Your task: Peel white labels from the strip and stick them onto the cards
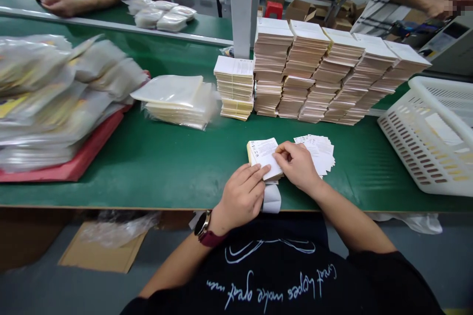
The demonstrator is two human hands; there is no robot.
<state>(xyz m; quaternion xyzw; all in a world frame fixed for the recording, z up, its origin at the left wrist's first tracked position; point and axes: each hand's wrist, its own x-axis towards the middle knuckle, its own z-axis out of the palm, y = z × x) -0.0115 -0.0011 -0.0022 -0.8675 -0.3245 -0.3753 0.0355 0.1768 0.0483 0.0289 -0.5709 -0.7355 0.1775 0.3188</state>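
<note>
A small stack of printed white leaflets lies on the green table in front of me. My left hand, with a watch on its wrist, holds the stack at its lower left, fingertips on the top sheet and thumb hidden. At the stack's right edge my right hand is closed, thumb and forefinger pinching the top leaflet. Beside and partly behind that hand, more leaflets lie fanned out. A curled white piece of paper sits by the table's front edge, just below the stack.
Tall stacks of leaflets and a shorter banded stack stand behind my hands. Clear plastic bags lie to their left, with filled bags on a red sheet farther left. A white basket stands right. Two other people work beyond.
</note>
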